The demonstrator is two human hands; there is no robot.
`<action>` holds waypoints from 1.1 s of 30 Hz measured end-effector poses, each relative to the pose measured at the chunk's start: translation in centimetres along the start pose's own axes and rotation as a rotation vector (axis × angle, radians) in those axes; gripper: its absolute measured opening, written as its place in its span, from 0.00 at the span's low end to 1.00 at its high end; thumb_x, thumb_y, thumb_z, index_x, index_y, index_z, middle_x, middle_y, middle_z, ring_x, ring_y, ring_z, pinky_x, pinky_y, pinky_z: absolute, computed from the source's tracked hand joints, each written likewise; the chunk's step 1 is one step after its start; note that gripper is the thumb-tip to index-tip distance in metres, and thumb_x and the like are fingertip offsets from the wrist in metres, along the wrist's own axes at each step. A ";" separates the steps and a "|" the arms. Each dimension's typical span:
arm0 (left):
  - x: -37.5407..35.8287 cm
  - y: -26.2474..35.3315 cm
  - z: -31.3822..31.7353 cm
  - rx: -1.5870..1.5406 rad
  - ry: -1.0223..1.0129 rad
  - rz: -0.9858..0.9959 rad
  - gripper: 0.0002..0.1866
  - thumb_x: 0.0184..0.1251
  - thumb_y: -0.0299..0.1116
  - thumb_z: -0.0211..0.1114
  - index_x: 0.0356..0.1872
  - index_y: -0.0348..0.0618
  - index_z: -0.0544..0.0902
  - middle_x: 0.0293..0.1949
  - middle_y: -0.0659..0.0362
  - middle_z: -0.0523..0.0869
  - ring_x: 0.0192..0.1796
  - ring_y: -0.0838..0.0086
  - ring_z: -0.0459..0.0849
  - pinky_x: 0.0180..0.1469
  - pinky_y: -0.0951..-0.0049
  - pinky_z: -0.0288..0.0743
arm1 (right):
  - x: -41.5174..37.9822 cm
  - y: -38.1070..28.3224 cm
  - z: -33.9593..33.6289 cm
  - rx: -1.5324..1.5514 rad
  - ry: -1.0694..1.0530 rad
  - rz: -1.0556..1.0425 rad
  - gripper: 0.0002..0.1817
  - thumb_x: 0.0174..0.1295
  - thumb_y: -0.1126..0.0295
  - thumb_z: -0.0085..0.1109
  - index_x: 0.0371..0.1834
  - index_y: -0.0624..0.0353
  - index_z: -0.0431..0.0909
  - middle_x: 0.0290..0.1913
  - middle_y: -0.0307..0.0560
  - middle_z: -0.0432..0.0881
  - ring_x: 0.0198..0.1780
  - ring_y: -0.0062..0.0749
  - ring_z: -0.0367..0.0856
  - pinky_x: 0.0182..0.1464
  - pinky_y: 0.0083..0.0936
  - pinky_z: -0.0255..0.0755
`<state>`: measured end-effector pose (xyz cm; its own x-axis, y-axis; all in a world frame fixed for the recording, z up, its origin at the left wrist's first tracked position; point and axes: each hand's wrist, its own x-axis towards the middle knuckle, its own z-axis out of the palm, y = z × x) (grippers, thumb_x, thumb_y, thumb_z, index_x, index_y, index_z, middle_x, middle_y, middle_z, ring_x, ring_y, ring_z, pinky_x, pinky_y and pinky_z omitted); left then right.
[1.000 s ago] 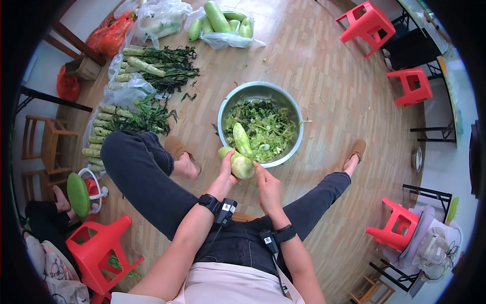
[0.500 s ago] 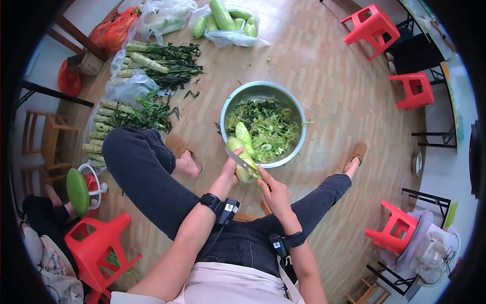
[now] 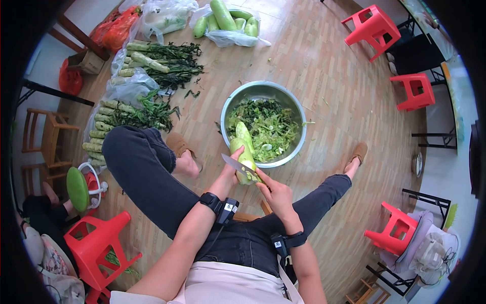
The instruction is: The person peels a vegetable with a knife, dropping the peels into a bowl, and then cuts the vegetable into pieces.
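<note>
My left hand (image 3: pixel 232 169) is wrapped round a pale green gourd (image 3: pixel 246 158), held at the near edge of a metal basin (image 3: pixel 302 136). My right hand (image 3: pixel 276 192) grips a kitchen knife (image 3: pixel 236 164), its blade lying across the gourd's near end. Small pale bits cling to the blade and the gourd near my right fingers. Just beyond, another light green piece (image 3: pixel 243 133) leans inside the basin. Chopped greens and peelings (image 3: pixel 268 124) cover the basin's bottom. The knife's handle is mostly hidden in my right hand.
Leafy stem vegetables (image 3: pixel 147 63) lie on plastic at the left. A bag of green gourds (image 3: pixel 223 20) sits farther off. Red stools (image 3: pixel 372 30) stand right, another red stool (image 3: pixel 101 248) lower left. A person's leg (image 3: pixel 43 213) shows at far left.
The knife blade has shifted slightly up and left across the gourd, its angle a little changed. Both hands keep their holds, and the basin has stayed put.
</note>
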<state>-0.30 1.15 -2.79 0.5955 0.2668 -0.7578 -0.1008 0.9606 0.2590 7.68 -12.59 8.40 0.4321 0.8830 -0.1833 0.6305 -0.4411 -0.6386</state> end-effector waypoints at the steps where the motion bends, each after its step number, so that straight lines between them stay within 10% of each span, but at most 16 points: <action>1: -0.1 0.1 0.1 0.001 0.000 -0.001 0.24 0.60 0.52 0.55 0.42 0.40 0.72 0.30 0.55 0.80 0.28 0.68 0.81 0.31 0.68 0.77 | 0.1 -0.1 0.0 0.007 -0.028 0.026 0.21 0.59 0.55 0.52 0.57 0.36 0.70 0.23 0.46 0.79 0.24 0.39 0.78 0.27 0.30 0.70; 18: -0.7 0.3 0.2 0.065 0.054 0.021 0.30 0.61 0.52 0.54 0.55 0.39 0.66 0.42 0.52 0.79 0.39 0.66 0.81 0.40 0.67 0.76 | 0.0 0.8 2.4 0.169 0.006 0.221 0.18 0.60 0.55 0.50 0.54 0.37 0.73 0.13 0.45 0.71 0.17 0.32 0.74 0.23 0.27 0.67; 21: -0.7 0.1 0.7 0.068 0.059 0.071 0.29 0.61 0.52 0.54 0.55 0.39 0.67 0.41 0.53 0.79 0.39 0.67 0.81 0.40 0.67 0.76 | 0.1 2.2 3.5 0.526 0.026 0.311 0.20 0.64 0.57 0.48 0.57 0.49 0.71 0.13 0.38 0.70 0.14 0.19 0.65 0.19 0.18 0.60; 23: -0.5 0.1 0.7 0.032 0.022 0.059 0.29 0.61 0.52 0.55 0.53 0.39 0.67 0.39 0.53 0.79 0.37 0.67 0.81 0.38 0.68 0.77 | 0.6 2.2 2.9 1.076 -0.118 0.763 0.23 0.66 0.56 0.43 0.61 0.54 0.65 0.14 0.32 0.65 0.14 0.13 0.60 0.18 0.11 0.54; 26: 0.1 -0.1 -0.2 0.022 -0.019 0.043 0.28 0.60 0.52 0.56 0.52 0.40 0.68 0.37 0.54 0.80 0.36 0.68 0.81 0.37 0.68 0.78 | -0.1 1.5 2.5 1.146 -0.005 0.688 0.21 0.66 0.56 0.43 0.60 0.50 0.67 0.15 0.31 0.64 0.15 0.11 0.57 0.16 0.08 0.49; 33: -0.3 0.2 0.3 0.016 0.040 0.063 0.29 0.60 0.54 0.54 0.51 0.38 0.69 0.37 0.54 0.79 0.35 0.69 0.81 0.37 0.68 0.77 | -1.3 0.1 0.9 0.386 -0.042 0.280 0.22 0.62 0.60 0.49 0.61 0.38 0.65 0.15 0.44 0.69 0.18 0.28 0.71 0.26 0.27 0.67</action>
<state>-0.21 1.24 -2.35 0.5559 0.3302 -0.7629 -0.1242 0.9404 0.3165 6.57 -13.63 7.91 0.5195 0.7481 -0.4128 0.2046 -0.5779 -0.7900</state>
